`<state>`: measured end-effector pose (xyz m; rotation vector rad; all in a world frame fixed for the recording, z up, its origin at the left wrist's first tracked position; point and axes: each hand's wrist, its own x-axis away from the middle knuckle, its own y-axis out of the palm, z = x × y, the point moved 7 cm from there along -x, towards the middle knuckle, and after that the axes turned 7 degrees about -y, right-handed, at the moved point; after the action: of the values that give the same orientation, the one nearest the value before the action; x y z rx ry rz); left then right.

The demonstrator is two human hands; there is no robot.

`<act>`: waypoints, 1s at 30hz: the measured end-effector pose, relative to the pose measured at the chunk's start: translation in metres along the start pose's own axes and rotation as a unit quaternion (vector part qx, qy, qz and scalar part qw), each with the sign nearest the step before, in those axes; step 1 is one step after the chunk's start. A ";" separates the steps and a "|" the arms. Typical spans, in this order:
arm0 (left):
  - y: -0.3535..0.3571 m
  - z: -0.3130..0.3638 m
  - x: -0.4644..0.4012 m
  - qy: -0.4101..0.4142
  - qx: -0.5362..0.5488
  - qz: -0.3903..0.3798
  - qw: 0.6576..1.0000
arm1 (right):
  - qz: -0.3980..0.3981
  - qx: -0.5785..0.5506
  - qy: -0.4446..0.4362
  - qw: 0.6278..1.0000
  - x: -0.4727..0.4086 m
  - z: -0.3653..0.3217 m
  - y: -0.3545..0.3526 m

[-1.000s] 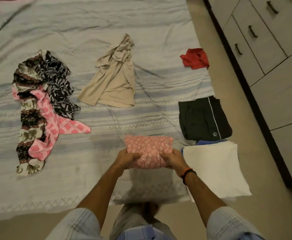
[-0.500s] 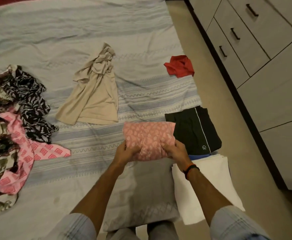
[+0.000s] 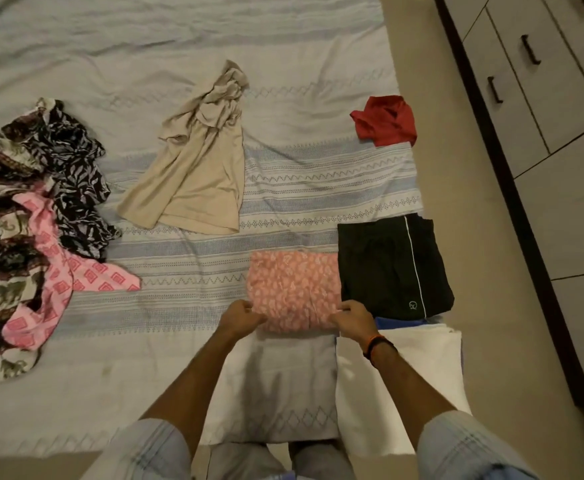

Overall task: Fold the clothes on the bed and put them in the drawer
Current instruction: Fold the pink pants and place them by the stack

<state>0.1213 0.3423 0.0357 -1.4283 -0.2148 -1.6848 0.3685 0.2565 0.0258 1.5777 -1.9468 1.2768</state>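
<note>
A folded pink patterned garment (image 3: 292, 289) lies on the bed (image 3: 179, 46) beside a folded black garment (image 3: 392, 265). My left hand (image 3: 240, 317) grips its near left edge and my right hand (image 3: 353, 315) grips its near right edge. A folded white cloth (image 3: 401, 386) with a blue one under it lies nearer me at the right. Unfolded on the bed are a beige top (image 3: 193, 168), a small red garment (image 3: 386, 121), and a heap of patterned clothes (image 3: 37, 230) at the left.
Grey drawers (image 3: 512, 98) with dark handles stand along the right, across a strip of beige floor (image 3: 491, 306). The bedsheet is pale with blue woven bands. My legs stand at the bed's near edge.
My hands have carried the pink folded garment away from me and to the right, setting it against the black garment. The camera view shifted too.
</note>
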 end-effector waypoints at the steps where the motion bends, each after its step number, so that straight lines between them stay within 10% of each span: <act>1: 0.000 0.000 -0.002 0.002 0.006 0.001 1.000 | 0.000 0.004 -0.002 1.000 -0.002 -0.004 -0.002; 30: -0.014 0.255 -0.033 0.259 -0.135 -0.005 0.956 | 0.157 -0.026 -0.149 0.976 -0.064 -0.139 -0.132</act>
<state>0.2890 0.5284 0.0944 -1.1163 0.3123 -2.0897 0.4717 0.4075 0.1121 1.5524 -2.4770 1.1379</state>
